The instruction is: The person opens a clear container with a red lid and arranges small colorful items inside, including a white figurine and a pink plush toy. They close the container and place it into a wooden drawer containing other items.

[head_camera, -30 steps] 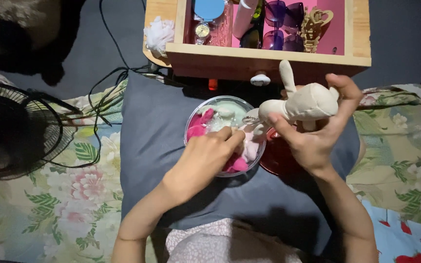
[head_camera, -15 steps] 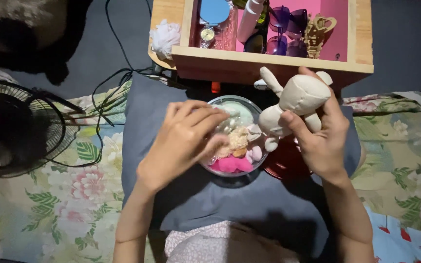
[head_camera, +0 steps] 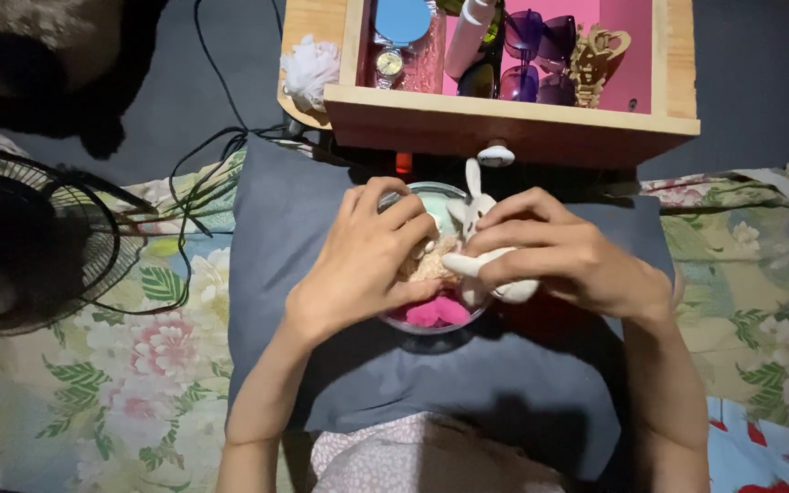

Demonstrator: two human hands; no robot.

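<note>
A cream stuffed rabbit (head_camera: 484, 263) was gripped by the right hand (head_camera: 566, 260) over a clear plastic tub (head_camera: 431, 321), where the left hand's (head_camera: 362, 265) curled fingers apparently pinched a tan plush piece (head_camera: 431, 265).

Observed right hand (head_camera: 563, 260) closed over cream stuffed rabbit (head_camera: 483, 265), pressed down at rim of clear round container (head_camera: 431, 321). Left hand (head_camera: 362, 260) laid across container, fingers (head_camera: 404, 212) curled on a tan fluffy piece (head_camera: 429, 265); pink plush (head_camera: 436, 312) beneath. Container rested on grey pillow (head_camera: 285, 237), below open wooden drawer (head_camera: 504, 123).
</note>
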